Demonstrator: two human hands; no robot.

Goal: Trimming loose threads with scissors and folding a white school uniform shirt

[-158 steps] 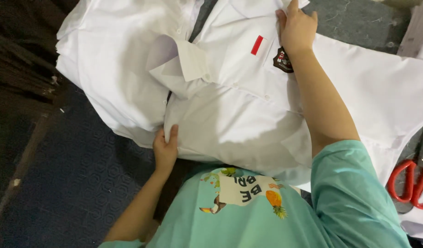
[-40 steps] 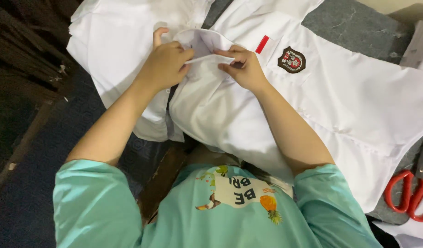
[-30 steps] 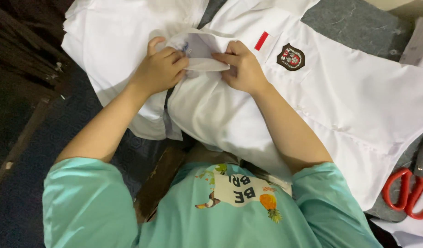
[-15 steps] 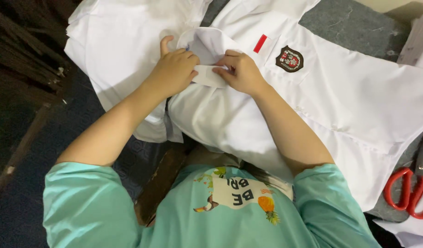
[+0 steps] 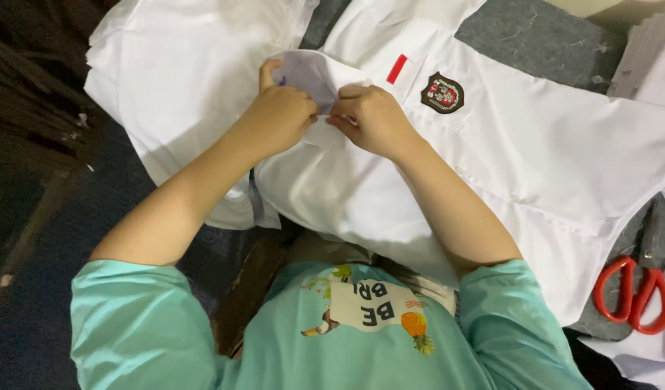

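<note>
Both hands met over the collar of a white cotton school shirt that lay spread on a grey felt-covered table. The left hand was curled closed, its fingers pinching the collar's edge with the thumb raised against the fabric. The right hand was likewise closed, fingertips gripping the same collar just beside the left, the 2 hands touching or nearly so. On the shirt's chest, to the right of the hands, sat a small red rectangular tag and a dark shield-shaped embroidered badge. More white cloth lay bunched to the left. A pair of red-handled scissors rested near the table's lower right edge, well apart from the hands.
</note>
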